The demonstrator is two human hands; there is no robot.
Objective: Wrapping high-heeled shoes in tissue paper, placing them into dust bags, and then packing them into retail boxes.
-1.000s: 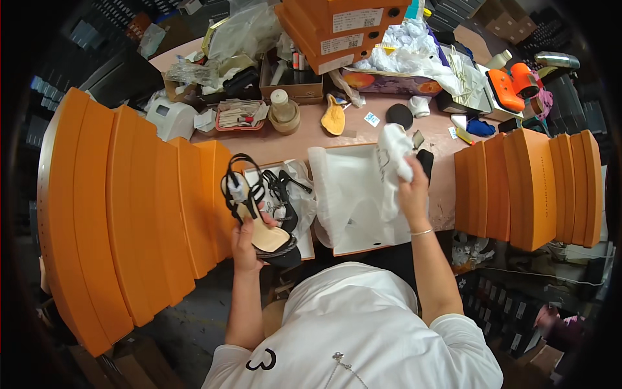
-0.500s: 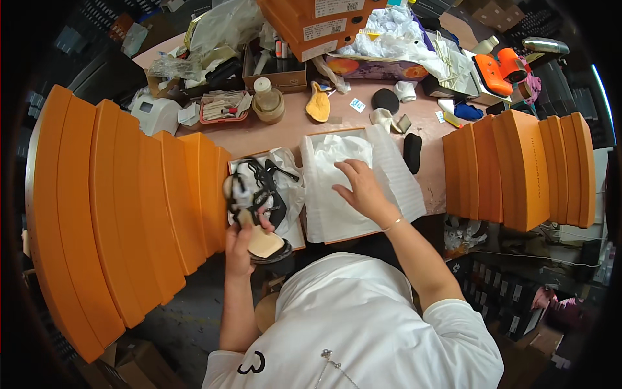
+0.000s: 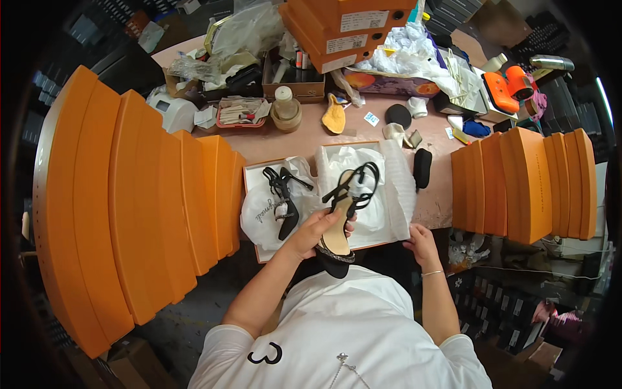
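A black high-heeled sandal with a beige insole point(image 3: 335, 237) is gripped in my left hand point(image 3: 315, 232), above the near edge of the right-hand shoe box point(image 3: 372, 243). White tissue point(image 3: 356, 155) lines that box, and a sheet of white foam wrap point(image 3: 396, 175) hangs over its right side. At the wrap's near corner, my right hand point(image 3: 422, 245) has its fingers pinched together on the edge. The matching black sandal point(image 3: 285, 201) lies on its side on white tissue in the left box point(image 3: 262, 251).
Tall rows of orange shoe boxes stand left point(image 3: 142, 214) and right point(image 3: 518, 181) on the pink table point(image 3: 434, 204). More orange boxes point(image 3: 343, 29) are stacked at the back. Behind sit a jar point(image 3: 286, 117), a yellow sponge point(image 3: 334, 117), a round black pad point(image 3: 398, 116) and a black brush-like piece point(image 3: 422, 168).
My left hand has carried the sandal rightward from the left box to the right one. My right hand has moved from over the tissue to the wrap's near corner.
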